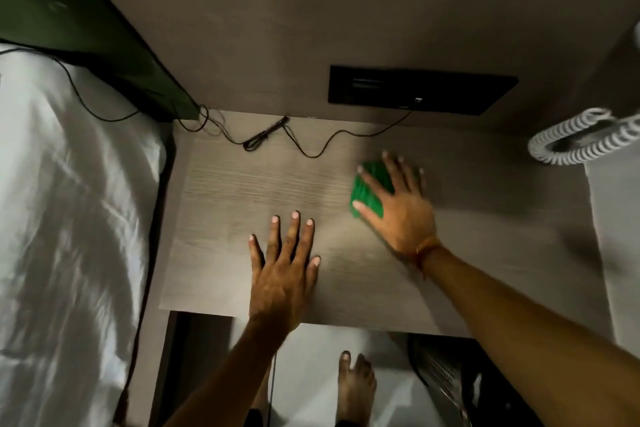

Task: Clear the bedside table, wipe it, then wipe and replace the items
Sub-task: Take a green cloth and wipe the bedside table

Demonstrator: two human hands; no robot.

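Both forearms are coming in from the bottom of the frame, and a bare foot (356,388) is showing on the floor under the table edge. Left hand (282,269) is lying flat on the table (221,204), fingers (294,229) spread wide and gripping nothing, looks like it's just bracing. Right hand (398,204) is pressing a green cloth (365,196) flat right of centre, fingers splayed over it, not pinching it, just palming it down. Cloth is peeking out on the left side of that hand, so the unwiped stretch I'd guess is leftward, toward the bed (69,201), and the right hand is the one on it. Tabletop is pale woodgrain, cleared except for a thin black cable (266,137) looping along the back edge from the dark wall panel (422,90). White coiled cord (585,139) is hanging at the right edge. Room is dim
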